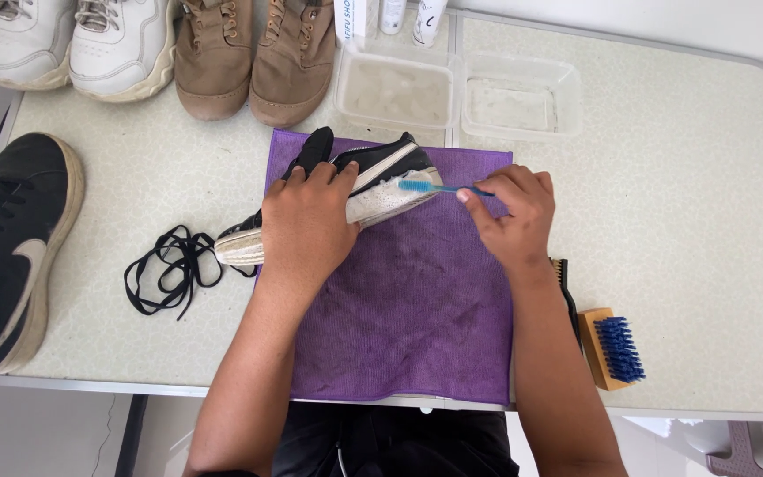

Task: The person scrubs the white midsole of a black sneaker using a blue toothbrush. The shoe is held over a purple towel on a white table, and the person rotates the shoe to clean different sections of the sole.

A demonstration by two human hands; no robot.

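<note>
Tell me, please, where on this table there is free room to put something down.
The table is bare right of the two plastic trays, above the blue-bristled brush. A smaller patch lies between the black laces and the tan boots. The purple cloth area and the back-left edge are crowded.

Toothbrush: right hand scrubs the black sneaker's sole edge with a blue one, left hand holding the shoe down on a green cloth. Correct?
Not quite. The head view shows the cloth is purple, not green. The rest holds: the right hand works a blue toothbrush against the black sneaker sole edge while the left hand holds the shoe down.
</note>
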